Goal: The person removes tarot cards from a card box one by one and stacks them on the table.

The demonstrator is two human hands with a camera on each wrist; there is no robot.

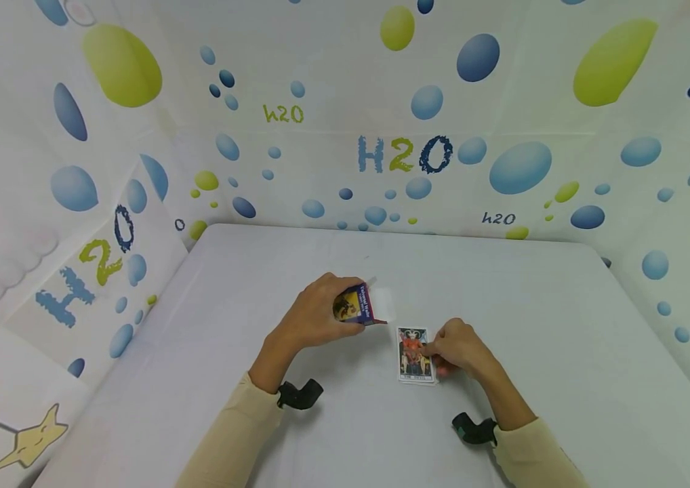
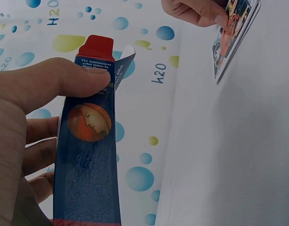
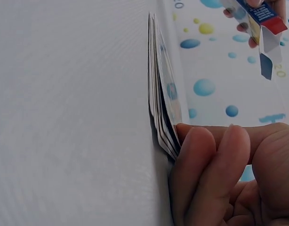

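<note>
My left hand (image 1: 317, 313) holds a dark blue tarot card box (image 1: 354, 303) above the table, thumb on one side and fingers round the other. The left wrist view shows the box's narrow side, with a round face picture and a red flap (image 2: 96, 47) standing up at its open end. A small stack of tarot cards (image 1: 412, 368) lies face up on the table, a horned red figure on top. My right hand (image 1: 462, 347) pinches the stack's right edge, one digit on the top card and curled fingers (image 3: 194, 150) against the side.
A white cloth covers the table (image 1: 534, 305). Behind and to the left stands a white wall covering (image 1: 333, 61) printed with blue and green drops and H2O lettering. Black wrist cameras (image 1: 301, 394) sit on both wrists.
</note>
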